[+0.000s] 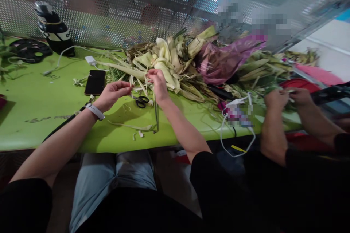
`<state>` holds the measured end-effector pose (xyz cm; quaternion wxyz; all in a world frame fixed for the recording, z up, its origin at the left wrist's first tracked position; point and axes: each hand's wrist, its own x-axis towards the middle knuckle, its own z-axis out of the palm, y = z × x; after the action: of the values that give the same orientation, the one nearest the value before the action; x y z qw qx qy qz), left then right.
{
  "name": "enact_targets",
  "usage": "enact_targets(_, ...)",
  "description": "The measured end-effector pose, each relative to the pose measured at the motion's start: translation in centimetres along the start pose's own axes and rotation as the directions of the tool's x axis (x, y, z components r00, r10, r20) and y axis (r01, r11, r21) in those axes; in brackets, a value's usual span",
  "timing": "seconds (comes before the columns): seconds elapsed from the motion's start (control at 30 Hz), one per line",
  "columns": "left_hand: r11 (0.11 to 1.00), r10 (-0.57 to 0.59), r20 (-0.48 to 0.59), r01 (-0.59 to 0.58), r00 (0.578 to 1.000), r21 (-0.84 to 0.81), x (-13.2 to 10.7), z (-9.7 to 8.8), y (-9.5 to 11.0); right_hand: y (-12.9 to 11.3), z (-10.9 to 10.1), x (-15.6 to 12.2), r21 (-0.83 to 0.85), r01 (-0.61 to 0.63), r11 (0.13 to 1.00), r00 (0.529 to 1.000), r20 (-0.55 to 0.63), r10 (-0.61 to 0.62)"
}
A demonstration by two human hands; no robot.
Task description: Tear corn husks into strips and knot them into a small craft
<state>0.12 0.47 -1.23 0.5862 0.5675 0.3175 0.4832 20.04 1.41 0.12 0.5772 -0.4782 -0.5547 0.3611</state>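
My left hand (116,94), with a pale band on its wrist, is closed in a pinch, and a thin pale plant strip (131,81) shows at its fingertips. To its right, my right hand (158,84) is closed too, thumb and fingers together; what they hold, if anything, is too small to make out. Behind both hands lies a heap of corn husks (164,56), pale green to brown. Black-handled scissors (141,102) rest on the green table (109,140) below and between my hands. A long thin stalk (131,126) lies nearer the front edge.
Left of the heap lie a black phone (95,82) and a white charger (90,60) with its cable. A dark bottle (54,31) stands by the perforated metal panel (109,11). A pink plastic bag (218,62) sits among the husks. At right, another person's hands (276,99) work close together.
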Motion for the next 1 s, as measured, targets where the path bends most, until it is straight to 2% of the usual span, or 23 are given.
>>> enact_targets(0.07, 0.999, 0.003, -0.010, -0.003, 1.000, 0.033, 0.1, -0.1, -0.1, -0.4, -0.1, -0.4, -0.084, 0.068, 0.994, 0.978, 0.203, -0.049)
enact_targets(0.13, 1.000, 0.011, -0.023, -0.011, 1.000, 0.027, 0.1, -0.2, -0.1, -0.5, 0.2, -1.2, -0.154, 0.066, 0.986, 0.905, 0.425, 0.006)
enact_targets(0.2, 1.000, -0.014, -0.027, 0.014, 1.000, 0.002, 0.0, -0.2, 0.0, -0.4, 0.7, -1.8, -0.155, 0.077, 0.985, 0.837, 0.547, 0.020)
enact_targets(0.27, 0.997, -0.074, -0.014, 0.073, 0.997, -0.024, -0.1, -0.3, 0.1, -0.4, 1.0, -2.2, -0.112, 0.102, 0.988, 0.801, 0.599, -0.015)
enact_targets(0.33, 0.992, -0.122, 0.015, 0.122, 0.992, -0.035, -0.1, -0.3, 0.2, -0.6, 0.9, -2.2, -0.103, 0.105, 0.989, 0.797, 0.604, -0.022)
enact_targets(0.53, 0.993, -0.114, 0.068, 0.115, 0.991, -0.001, -0.2, -0.2, 0.2, -1.2, 0.1, -1.9, -0.217, 0.094, 0.972, 0.872, 0.489, 0.025)
enact_targets(0.7, 0.994, -0.068, -0.001, 0.068, 0.998, 0.091, 0.1, -0.4, 0.0, 0.0, 0.7, -1.7, -0.229, 0.160, 0.960, 0.831, 0.556, -0.006)
enact_targets(0.77, 0.992, -0.043, -0.022, 0.046, 0.999, 0.116, 0.1, -0.4, 0.2, 0.5, 1.1, -1.6, -0.211, 0.141, 0.967, 0.832, 0.554, -0.001)
enact_targets(0.87, 0.999, -0.020, -0.092, 0.022, 0.996, 0.024, 0.2, -0.3, 0.6, 1.0, 1.5, -1.6, -0.092, 0.041, 0.995, 0.852, 0.524, 0.013)
enact_targets(0.93, 0.995, -0.049, -0.156, 0.036, 0.987, -0.089, 0.2, -0.3, 0.8, 1.2, 1.8, -1.6, 0.006, -0.018, 1.000, 0.873, 0.488, 0.013)
enact_targets(1.0, 0.985, -0.099, -0.169, 0.074, 0.981, -0.153, 0.2, -0.2, 0.7, 1.4, 2.0, -1.6, 0.063, -0.043, 0.997, 0.896, 0.445, 0.011)
